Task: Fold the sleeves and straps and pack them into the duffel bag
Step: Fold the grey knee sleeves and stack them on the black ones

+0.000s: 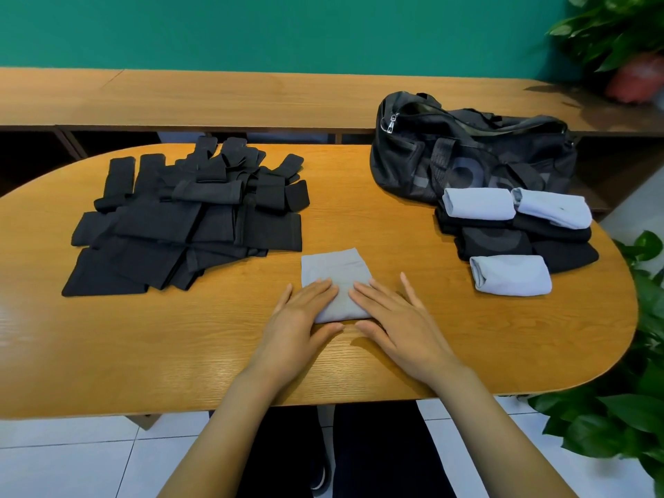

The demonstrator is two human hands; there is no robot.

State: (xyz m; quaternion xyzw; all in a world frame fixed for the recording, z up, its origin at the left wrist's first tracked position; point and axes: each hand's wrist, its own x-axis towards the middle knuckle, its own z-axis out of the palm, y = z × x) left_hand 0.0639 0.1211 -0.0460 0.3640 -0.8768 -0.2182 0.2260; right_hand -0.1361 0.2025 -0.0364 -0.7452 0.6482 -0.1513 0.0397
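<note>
Both grips flat, clasping nothing: left grip [305, 310] and right grip [393, 318] lie with fingers straight on the near half of the grey sleeve [332, 267]. Fingertips nearly meet over its middle, thumbs rest off its near edge on the table [179, 354]. The sleeve's far end sticks out just beyond the fingertips.

Reads as the crease-setting stage of a fold (the near edge looks doubled over). To do it well:
- press evenly, sweep outward from the middle to flatten wrinkles
- line up the side edges before turning the next fold away from the grips
- match the size of the folded stack [513, 231], well right of the right grip, with the duffel bag [467, 152] just beyond it

Unfolded black pile [187, 217] sits far-left of the left grip, so plenty remains. Can't see inside the bag.
</note>
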